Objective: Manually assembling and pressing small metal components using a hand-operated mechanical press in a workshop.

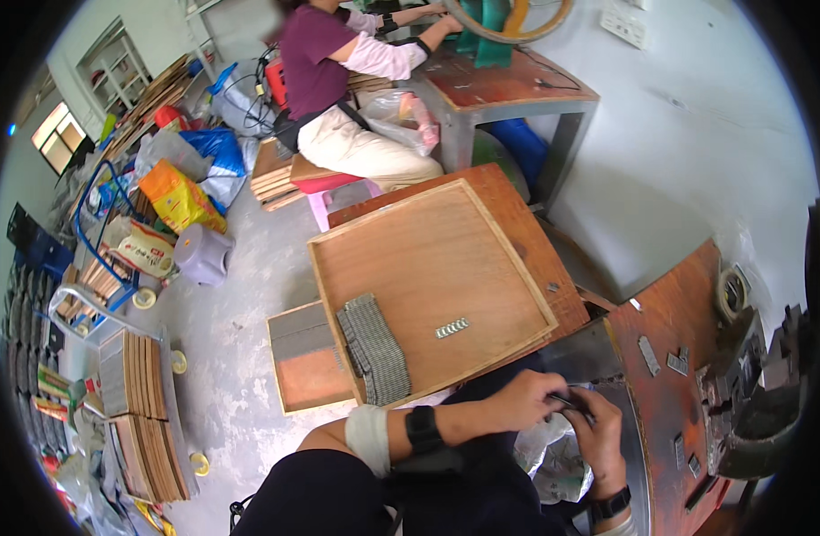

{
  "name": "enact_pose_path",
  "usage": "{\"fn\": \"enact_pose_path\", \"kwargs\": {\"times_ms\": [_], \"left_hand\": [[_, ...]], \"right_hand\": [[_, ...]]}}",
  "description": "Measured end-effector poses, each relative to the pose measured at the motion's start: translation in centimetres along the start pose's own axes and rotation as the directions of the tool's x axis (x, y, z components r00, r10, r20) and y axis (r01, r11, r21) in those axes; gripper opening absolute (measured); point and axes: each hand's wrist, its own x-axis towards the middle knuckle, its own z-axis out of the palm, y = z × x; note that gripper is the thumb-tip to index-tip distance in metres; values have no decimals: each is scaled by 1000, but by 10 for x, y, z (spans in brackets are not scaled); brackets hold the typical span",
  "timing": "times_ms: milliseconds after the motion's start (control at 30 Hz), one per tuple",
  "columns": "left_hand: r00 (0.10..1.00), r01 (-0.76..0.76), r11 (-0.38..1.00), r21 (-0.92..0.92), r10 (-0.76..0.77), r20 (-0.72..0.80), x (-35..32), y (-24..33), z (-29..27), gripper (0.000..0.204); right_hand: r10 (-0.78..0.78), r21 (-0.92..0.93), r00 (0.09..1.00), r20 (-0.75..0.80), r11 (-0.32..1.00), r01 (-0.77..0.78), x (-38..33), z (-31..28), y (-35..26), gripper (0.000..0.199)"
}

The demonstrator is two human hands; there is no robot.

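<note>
The left hand [521, 400] and the right hand [599, 435] met at the 5 o'clock region of the view, just beside the near edge of the red-brown bench [673, 322]. Both grips were closed, fingers curled, around a small dark metal part [572, 401] held between them; its exact form could not be told. The left wrist carried a black wristband [423, 429] and a white cuff [368, 438].

On the bench surface, at 3 to 4 o'clock, several small flat metal pieces [649, 355] lay loose, apart from one another. A dark machine [754, 393] stood at the bench's right edge, with a roll of tape [731, 290] just beyond it.

A shallow wooden tray [410, 241] with a raised rim occupied the centre. Inside it, a long stack of grey metal pieces [374, 348] lay along the lower left rim, and a short row of pale pieces [452, 328] lay near the middle, well apart from the stack.

The floor [231, 295] was grey concrete. At 8 o'clock stood stacks of wooden boards [142, 375]; at 10 o'clock lay bags and a grey plastic stool [202, 255]. At 12 o'clock another person [338, 80] sat at a second bench [508, 85].
</note>
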Motion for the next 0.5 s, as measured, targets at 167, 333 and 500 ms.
{"fn": "enact_pose_path", "kwargs": {"times_ms": [167, 333, 500], "left_hand": [[931, 168, 974, 151, -106, -350, -16, -50, -86, 9], [839, 28, 856, -517, -301, -453, -2, -99, -170, 9], [724, 599, 463, 654, 36, -688, 15, -111, -195, 18]], "right_hand": [[-62, -100, 985, -160, 994, 47, 13, 24, 1, 29], [-39, -175, 996, -75, 984, 25, -19, 2, 12, 27], [-2, -228, 978, -208, 972, -47, -52, -16, -8, 28]]}}
